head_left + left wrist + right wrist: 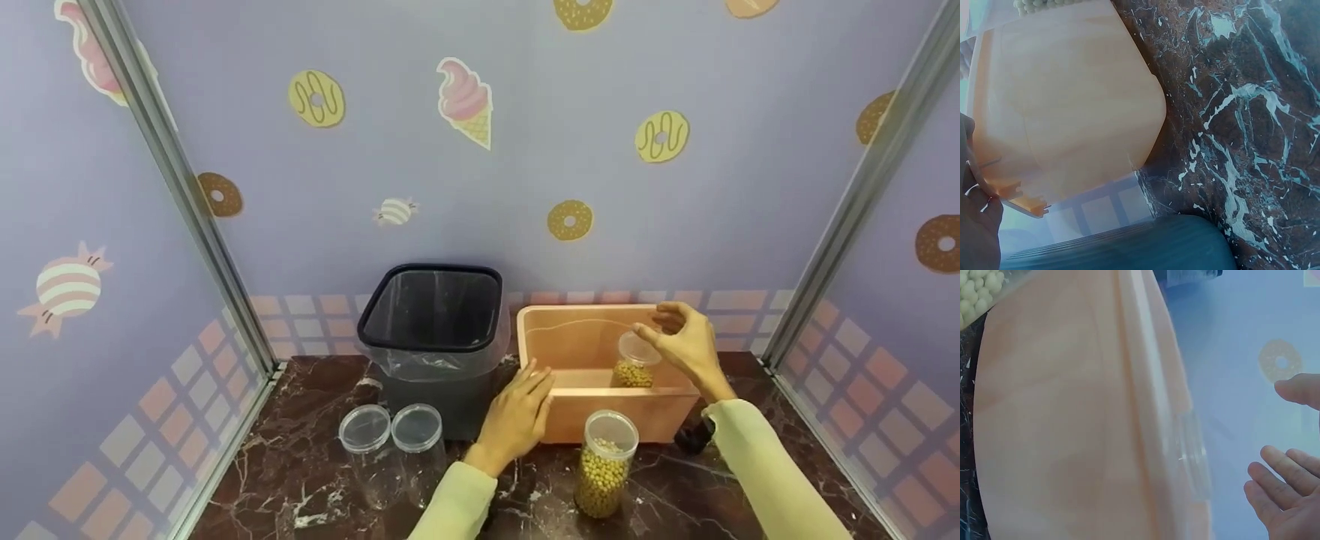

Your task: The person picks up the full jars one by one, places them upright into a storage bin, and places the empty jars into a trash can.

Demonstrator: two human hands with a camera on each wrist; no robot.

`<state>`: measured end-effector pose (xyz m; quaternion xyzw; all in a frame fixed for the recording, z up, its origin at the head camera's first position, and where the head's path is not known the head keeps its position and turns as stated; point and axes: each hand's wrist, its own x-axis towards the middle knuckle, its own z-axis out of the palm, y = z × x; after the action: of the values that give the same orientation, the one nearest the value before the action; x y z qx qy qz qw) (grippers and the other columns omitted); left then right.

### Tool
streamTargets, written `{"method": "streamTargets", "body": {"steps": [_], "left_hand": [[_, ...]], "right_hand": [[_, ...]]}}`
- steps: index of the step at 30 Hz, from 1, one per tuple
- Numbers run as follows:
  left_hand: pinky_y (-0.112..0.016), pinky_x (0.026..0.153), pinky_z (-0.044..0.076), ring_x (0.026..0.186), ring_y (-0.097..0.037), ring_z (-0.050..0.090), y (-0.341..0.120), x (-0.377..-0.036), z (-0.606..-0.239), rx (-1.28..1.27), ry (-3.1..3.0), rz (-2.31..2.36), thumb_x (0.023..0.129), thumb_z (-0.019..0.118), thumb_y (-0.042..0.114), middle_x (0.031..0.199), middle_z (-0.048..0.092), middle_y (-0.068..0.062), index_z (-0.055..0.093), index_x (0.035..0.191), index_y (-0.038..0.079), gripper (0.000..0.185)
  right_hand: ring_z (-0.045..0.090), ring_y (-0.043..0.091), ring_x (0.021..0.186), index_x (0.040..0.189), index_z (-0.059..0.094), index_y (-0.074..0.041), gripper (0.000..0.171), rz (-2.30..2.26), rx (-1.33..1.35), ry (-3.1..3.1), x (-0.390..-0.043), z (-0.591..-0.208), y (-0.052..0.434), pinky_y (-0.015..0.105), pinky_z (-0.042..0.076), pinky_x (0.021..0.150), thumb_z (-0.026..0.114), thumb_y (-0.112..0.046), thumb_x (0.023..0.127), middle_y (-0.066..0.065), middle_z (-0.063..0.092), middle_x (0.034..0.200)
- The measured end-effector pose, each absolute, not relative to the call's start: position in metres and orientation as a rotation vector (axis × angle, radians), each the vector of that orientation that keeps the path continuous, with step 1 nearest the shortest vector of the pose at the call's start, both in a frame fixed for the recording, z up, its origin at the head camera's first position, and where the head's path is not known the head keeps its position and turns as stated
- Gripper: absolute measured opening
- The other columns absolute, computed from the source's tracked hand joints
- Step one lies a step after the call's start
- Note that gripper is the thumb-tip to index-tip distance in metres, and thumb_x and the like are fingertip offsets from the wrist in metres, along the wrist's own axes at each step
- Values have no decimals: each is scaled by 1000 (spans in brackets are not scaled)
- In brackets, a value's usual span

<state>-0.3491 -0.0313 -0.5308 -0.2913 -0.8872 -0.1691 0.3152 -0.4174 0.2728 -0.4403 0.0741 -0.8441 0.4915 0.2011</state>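
An orange plastic bin [607, 416] stands at the back right. At its left front corner my left hand [517, 409] grips the rim, fingers over the top and thumb against the outside. Inside the bin, near its right end, is a clear jar [634, 373] of yellowish beans or peas, its lower part hidden by the front wall. My right hand [686, 341] hovers by this jar's top with thumb and fingers spread apart, holding nothing; the right wrist view shows a gap between the fingers and the clear jar top [1193, 455].
Another jar [604, 476] filled with yellowish beans or peas stands in front of the bin. Two clear jars [366, 431] stand together at the left. A dark bin [431, 345] with a plastic liner is behind them. Patterned walls enclose the dark marbled table [300, 450].
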Motion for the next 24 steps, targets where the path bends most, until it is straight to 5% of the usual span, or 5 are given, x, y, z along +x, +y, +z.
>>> {"method": "streamTargets", "body": {"steps": [15,24], "left_hand": [[-44,125,45,148,-32,54,-31,-350,-531,-780,-2338,-456,108,60,17,145,69,-12,69,141,4,37],[-44,124,47,147,-32,55,-31,-350,-531,-779,-2315,-448,107,62,17,143,70,-12,70,140,4,36]], "right_hand": [[73,37,120,131,69,3,49,1334,452,-2261,-375,-417,268,23,59,103,87,-17,90,22,75,129],[73,6,113,131,70,1,45,1478,509,-2176,-339,-424,266,19,58,103,86,-5,89,22,74,129]]}}
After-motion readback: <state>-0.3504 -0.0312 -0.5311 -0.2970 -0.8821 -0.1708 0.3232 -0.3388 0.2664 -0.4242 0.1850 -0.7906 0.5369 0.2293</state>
